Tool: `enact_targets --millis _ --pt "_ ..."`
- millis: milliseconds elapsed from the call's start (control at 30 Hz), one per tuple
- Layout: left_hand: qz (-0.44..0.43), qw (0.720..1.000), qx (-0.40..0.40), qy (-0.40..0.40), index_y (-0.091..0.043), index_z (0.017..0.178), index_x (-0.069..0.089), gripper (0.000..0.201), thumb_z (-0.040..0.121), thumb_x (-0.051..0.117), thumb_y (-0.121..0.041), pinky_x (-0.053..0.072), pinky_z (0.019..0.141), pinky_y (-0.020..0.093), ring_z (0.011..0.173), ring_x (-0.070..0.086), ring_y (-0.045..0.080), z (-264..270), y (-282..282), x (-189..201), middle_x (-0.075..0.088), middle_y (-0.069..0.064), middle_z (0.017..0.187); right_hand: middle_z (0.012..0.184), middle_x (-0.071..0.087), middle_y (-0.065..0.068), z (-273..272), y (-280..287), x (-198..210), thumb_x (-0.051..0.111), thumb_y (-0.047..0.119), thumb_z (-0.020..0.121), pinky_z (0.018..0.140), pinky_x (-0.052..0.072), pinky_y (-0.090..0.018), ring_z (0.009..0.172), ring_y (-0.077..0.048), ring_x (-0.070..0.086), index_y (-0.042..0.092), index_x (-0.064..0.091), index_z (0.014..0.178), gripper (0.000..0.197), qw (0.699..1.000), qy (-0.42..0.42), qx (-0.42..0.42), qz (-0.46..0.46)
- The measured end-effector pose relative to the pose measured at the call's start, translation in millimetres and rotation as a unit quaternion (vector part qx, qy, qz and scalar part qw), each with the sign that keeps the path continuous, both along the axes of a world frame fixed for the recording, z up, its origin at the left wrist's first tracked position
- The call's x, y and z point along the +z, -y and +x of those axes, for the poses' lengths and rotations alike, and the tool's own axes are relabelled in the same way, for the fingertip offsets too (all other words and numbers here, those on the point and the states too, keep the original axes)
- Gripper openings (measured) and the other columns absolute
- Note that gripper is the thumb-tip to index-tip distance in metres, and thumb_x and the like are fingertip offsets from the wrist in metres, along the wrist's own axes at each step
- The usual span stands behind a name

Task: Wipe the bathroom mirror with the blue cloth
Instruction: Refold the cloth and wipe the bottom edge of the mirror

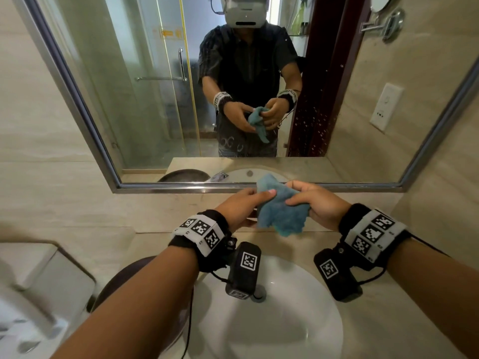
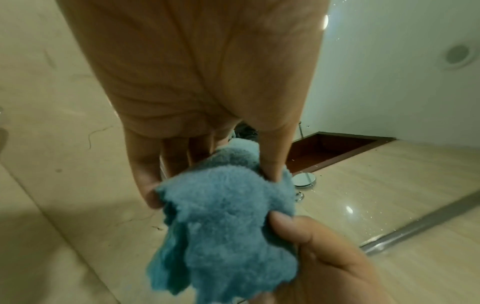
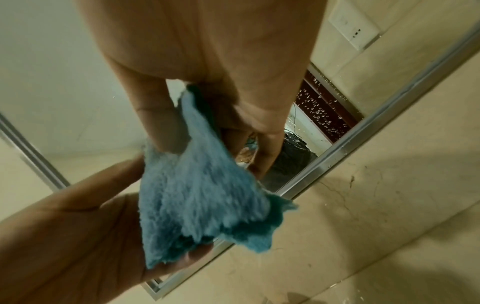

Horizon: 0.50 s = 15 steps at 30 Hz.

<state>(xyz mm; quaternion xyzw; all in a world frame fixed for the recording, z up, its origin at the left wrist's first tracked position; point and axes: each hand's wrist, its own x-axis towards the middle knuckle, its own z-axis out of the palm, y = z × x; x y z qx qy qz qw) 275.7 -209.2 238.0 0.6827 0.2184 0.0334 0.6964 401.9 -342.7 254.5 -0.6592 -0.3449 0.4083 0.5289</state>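
Note:
The fluffy blue cloth (image 1: pixel 278 211) is bunched between both hands above the sink, just below the mirror's lower frame (image 1: pixel 181 189). My left hand (image 1: pixel 248 206) pinches its left side, thumb on top and fingers beneath. My right hand (image 1: pixel 308 200) grips the right side with curled fingers. The left wrist view shows the left hand (image 2: pixel 213 181) pinching the cloth (image 2: pixel 221 222), and the right hand (image 2: pixel 324 257) holding it from below. The right wrist view has the right hand (image 3: pixel 215 148) clamping the cloth (image 3: pixel 197 195). The big wall mirror (image 1: pixel 145 94) carries water drops at its right (image 1: pixel 316 120).
A white sink basin (image 1: pixel 298 327) lies under my wrists, set in a beige stone counter (image 1: pixel 388 294). A dark round vessel (image 1: pixel 116 286) sits left of the basin, with a white fixture (image 1: pixel 39 268) further left. Beige tiled wall surrounds the mirror.

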Motion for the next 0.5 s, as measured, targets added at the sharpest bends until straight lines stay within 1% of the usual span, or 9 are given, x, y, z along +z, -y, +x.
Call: enact_targets --millis 67,100,133,200,267,333,400,467,500 --pt "0.017 0.999 0.030 0.024 -0.014 0.124 0.049 0.039 0.089 0.061 -0.027 0.055 0.076 0.036 0.097 0.064 0.027 2.6 -2.0 0.8 0.063 0.013 0.114 0.085 0.053 -0.013 -0.9 0.1 2.2 0.052 -0.002 0.086 0.063 0.041 -0.030 0.074 -0.020 0.052 0.011 0.052 0.086 0.013 0.999 0.039 -0.014 -0.031" --pt "0.028 0.998 0.042 0.032 -0.014 0.126 0.046 0.042 0.088 0.063 -0.022 0.056 0.077 0.036 0.098 0.064 0.027 2.7 -3.6 1.2 0.061 0.013 0.114 0.085 0.053 -0.010 -0.4 0.4 2.5 0.055 0.001 0.086 0.063 0.041 -0.029 0.074 -0.018 0.051 0.014 0.051 0.086 0.014 0.997 0.053 -0.026 -0.046" --pt "0.038 0.998 0.046 0.037 -0.015 0.127 0.044 0.045 0.087 0.064 -0.018 0.056 0.079 0.037 0.099 0.064 0.027 2.9 -6.0 0.6 0.060 0.013 0.115 0.090 0.054 -0.007 0.3 1.2 3.0 0.059 0.007 0.086 0.067 0.043 -0.030 0.079 -0.016 0.053 0.017 0.052 0.091 0.014 0.995 0.063 -0.035 -0.062" --pt "0.050 0.997 0.033 0.048 -0.015 0.127 0.043 0.046 0.086 0.065 -0.017 0.056 0.080 0.039 0.099 0.064 0.027 2.7 -8.5 -0.7 0.061 0.014 0.116 0.109 0.054 0.004 2.3 2.3 2.1 0.069 0.019 0.082 0.080 0.047 -0.032 0.099 -0.012 0.054 0.026 0.049 0.113 0.037 0.992 0.089 -0.036 -0.079" --pt "0.042 0.997 0.018 0.061 -0.015 0.126 0.041 0.046 0.086 0.065 -0.018 0.056 0.076 0.037 0.096 0.065 0.027 1.7 -7.2 0.3 0.062 0.016 0.115 0.118 0.051 0.010 1.6 1.9 2.6 0.072 0.021 0.080 0.078 0.052 -0.028 0.105 -0.010 0.055 0.031 0.043 0.126 0.055 0.993 0.093 -0.010 -0.069" --pt "0.048 0.996 0.023 0.066 -0.018 0.126 0.038 0.047 0.087 0.064 -0.022 0.057 0.076 0.038 0.095 0.066 0.027 2.5 -5.7 2.3 0.062 0.017 0.115 0.114 0.062 0.006 -1.7 0.4 3.4 0.067 0.016 0.084 0.068 0.053 -0.020 0.098 -0.009 0.064 0.022 0.050 0.122 0.043 0.997 0.064 0.005 -0.048" --pt "0.083 0.994 0.035 0.068 -0.026 0.126 0.034 0.048 0.088 0.063 -0.026 0.057 0.079 0.039 0.095 0.065 0.024 4.4 -3.9 3.5 0.061 0.014 0.115 0.100 0.070 0.000 -4.4 -1.5 3.1 0.062 0.011 0.087 0.060 0.052 -0.015 0.084 -0.007 0.069 0.012 0.056 0.112 0.026 0.998 0.056 -0.008 -0.022" --pt "0.129 0.986 0.022 0.100 -0.035 0.131 0.026 0.063 0.084 0.068 -0.026 0.055 0.085 0.039 0.105 0.061 0.020 7.0 -1.4 0.4 0.051 0.009 0.126 0.094 0.069 -0.002 -2.8 -3.5 2.0 0.061 0.009 0.088 0.054 0.050 -0.015 0.075 -0.008 0.069 0.008 0.054 0.111 0.024 0.998 0.056 -0.039 -0.002" --pt "0.168 0.980 0.012 0.110 -0.037 0.135 0.023 0.076 0.079 0.073 -0.028 0.052 0.091 0.039 0.114 0.054 0.018 8.2 -0.3 -2.1 0.042 0.005 0.133 0.095 0.068 -0.004 -1.8 -4.5 2.2 0.062 0.010 0.087 0.053 0.050 -0.016 0.076 -0.011 0.068 0.008 0.053 0.112 0.026 0.997 0.055 -0.054 0.001"
